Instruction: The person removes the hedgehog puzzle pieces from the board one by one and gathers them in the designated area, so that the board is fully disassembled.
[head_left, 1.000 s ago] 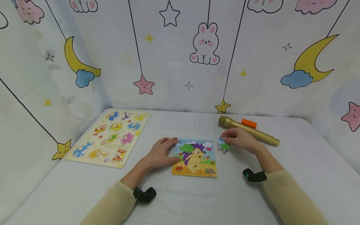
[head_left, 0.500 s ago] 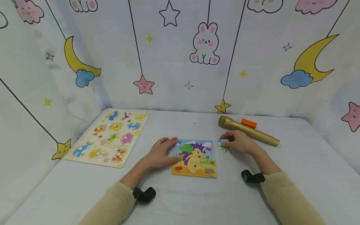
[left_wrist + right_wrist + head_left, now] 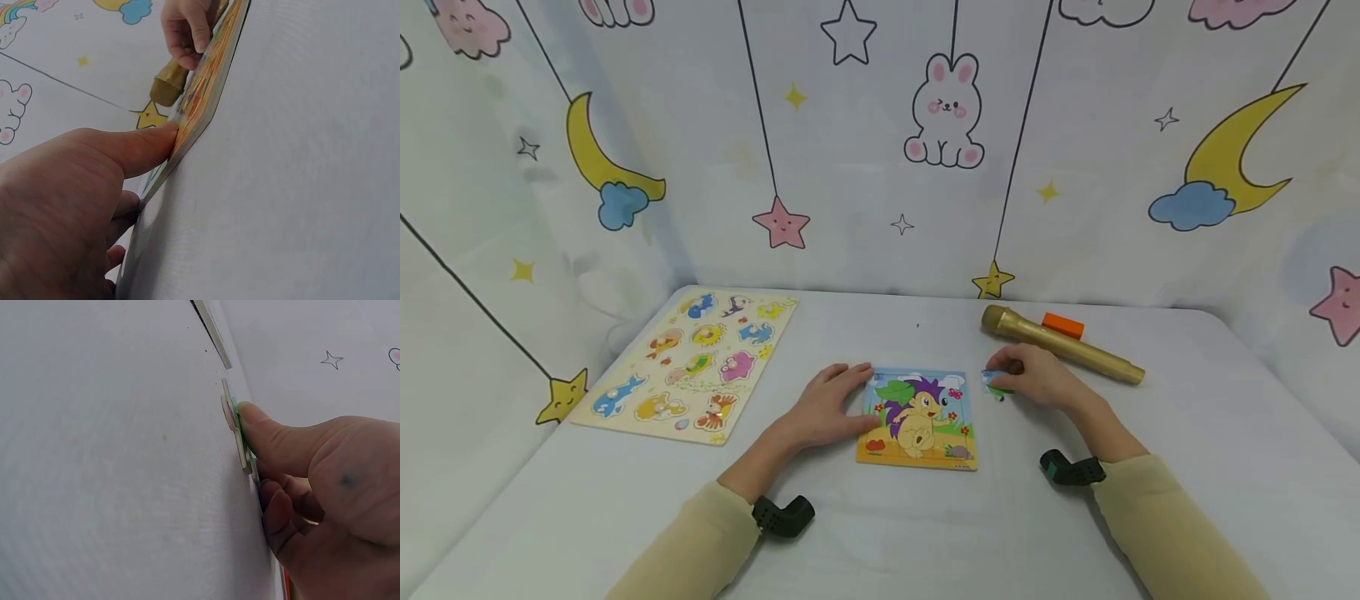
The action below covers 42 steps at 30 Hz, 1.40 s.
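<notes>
A square jigsaw puzzle (image 3: 917, 421) of a purple-spined hedgehog lies on the white table. My left hand (image 3: 826, 410) steadies it from the left, fingers near its top-left corner. In the left wrist view the thumb (image 3: 147, 147) presses on the face of the board, with the other fingers along its edge. Just right of the puzzle, my right hand (image 3: 1037, 379) pinches a small blue and green puzzle piece (image 3: 997, 383). Seen from the right wrist, pale-edged pieces (image 3: 235, 428) overlap close to the table under the thumb; their exact number is unclear.
A gold microphone (image 3: 1063, 346) lies behind my right hand, with an orange block (image 3: 1063, 325) beyond it. To the left lies a large cream board (image 3: 688, 367) with several animal shapes. A patterned white cloth (image 3: 865, 150) hangs at the back.
My right hand has shifted slightly left, and the piece it holds has gone from tilted to flatter and is more covered by the fingers. The left hand and puzzle stay put.
</notes>
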Tool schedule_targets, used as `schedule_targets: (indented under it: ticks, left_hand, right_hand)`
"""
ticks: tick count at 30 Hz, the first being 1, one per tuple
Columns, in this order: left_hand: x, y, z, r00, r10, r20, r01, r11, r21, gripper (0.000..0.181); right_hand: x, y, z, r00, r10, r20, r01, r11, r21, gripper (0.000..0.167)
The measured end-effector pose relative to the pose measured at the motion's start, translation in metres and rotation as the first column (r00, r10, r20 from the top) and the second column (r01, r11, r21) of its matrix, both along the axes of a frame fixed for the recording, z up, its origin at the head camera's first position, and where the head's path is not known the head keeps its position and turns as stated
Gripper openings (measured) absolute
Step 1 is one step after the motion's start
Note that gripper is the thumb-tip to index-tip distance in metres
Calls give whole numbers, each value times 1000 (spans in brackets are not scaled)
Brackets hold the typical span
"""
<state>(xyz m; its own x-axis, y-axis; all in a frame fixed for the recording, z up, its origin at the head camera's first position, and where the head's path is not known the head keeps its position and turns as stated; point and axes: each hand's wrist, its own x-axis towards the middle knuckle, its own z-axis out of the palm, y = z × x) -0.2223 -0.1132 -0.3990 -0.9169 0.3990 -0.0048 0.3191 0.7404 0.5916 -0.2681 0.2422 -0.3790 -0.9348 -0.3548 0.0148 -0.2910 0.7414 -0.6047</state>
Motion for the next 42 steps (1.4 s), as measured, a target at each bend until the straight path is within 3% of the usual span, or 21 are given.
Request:
schedule_targets:
  ticks: [7,14,24,28,36,42]
  left_hand:
    - [0,-1,1,1000,-1,-1,1,1000,5,81]
    - [-1,-1,-2,1000,2,11,-2,1000,12,81]
    - [-3,-1,-1,1000,2,8,-2,1000,8,81]
    - [-3,-1,-1,1000,0,13,0,1000,3,81]
    - [-4,0,1,1000,-6,25,6,1000,4,82]
    - [-2,-1,1,1000,-3,29,3,1000,6,82]
  right_hand:
    - [0,-2,3,1000,-9,-5,9,1000,-10,26]
    - [2,-5,13,999,-30,-20,28,994,-106,33]
    - [2,-57,35,999,45,14,-42,983,-181,42]
    - [1,-77,33,997,69,43,-60,984,-170,42]
    - [-2,-94,12,984,123,128,-108,986,-124,45]
    - [1,-101,11,984,137,113,-131,990,-59,42]
